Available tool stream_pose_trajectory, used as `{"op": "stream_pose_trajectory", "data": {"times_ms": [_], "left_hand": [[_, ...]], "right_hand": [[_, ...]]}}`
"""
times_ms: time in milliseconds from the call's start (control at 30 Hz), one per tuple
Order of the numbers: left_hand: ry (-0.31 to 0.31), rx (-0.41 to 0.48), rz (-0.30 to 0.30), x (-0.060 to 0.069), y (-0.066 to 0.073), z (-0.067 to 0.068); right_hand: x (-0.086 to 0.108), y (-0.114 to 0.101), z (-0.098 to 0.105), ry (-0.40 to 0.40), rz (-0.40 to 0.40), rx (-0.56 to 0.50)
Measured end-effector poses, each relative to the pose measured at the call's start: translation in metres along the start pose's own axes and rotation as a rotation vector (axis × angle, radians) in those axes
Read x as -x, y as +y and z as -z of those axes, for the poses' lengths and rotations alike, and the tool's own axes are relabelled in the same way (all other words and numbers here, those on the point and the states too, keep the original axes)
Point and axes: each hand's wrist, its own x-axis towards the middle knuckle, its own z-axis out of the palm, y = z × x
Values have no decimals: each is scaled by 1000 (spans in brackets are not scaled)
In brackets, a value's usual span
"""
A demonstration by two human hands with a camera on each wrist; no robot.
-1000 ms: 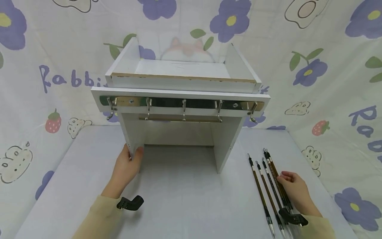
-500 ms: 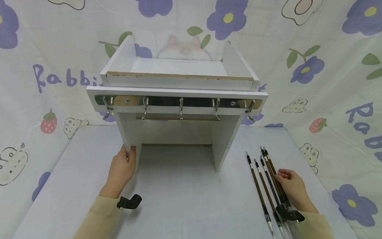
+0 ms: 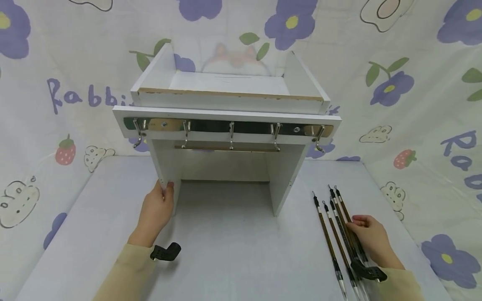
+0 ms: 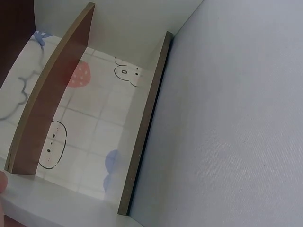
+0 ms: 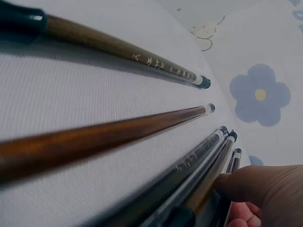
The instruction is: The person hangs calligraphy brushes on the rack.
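A white rack [image 3: 229, 102] with a row of metal hooks [image 3: 231, 136] stands in the middle of the head view. My left hand [image 3: 154, 213] grips the front edge of its left side panel [image 3: 162, 161], thumb on the inner side. Several calligraphy brushes lie side by side on the right. My right hand [image 3: 373, 240] pinches a brown calligraphy brush [image 5: 220, 161]; the thumb [image 5: 241, 185] lies on its handle. A dark calligraphy brush [image 5: 189, 165] lies against it, and another [image 5: 235, 161] is partly hidden by the hand. Two more, a brown brush [image 5: 109, 132] and one with lettering [image 5: 142, 56], lie apart.
The white table [image 3: 226, 259] carries everything. A patterned cloth [image 3: 433, 175] hangs behind and beside it. In the left wrist view, a board [image 4: 57, 90] crosses the rack's inside, and a lower rail [image 4: 147, 123] meets the table. Hooks jut out at the rack's front.
The brown brush under my right hand has shifted left against the dark brush, opening a gap from the rightmost one. My left hand stays on the panel, its thumb slightly moved.
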Motion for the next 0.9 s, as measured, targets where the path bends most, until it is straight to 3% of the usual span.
{"op": "stream_pose_trajectory", "data": {"times_ms": [200, 500, 900], "left_hand": [[4, -7, -11, -2, 3, 0], [-39, -21, 3, -1, 4, 1], [-28, -24, 5, 0, 4, 2]], "right_hand": [[0, -2, 4, -31, 13, 8], [4, -3, 17, -3, 2, -22], [38, -57, 38, 65, 224, -6]]}}
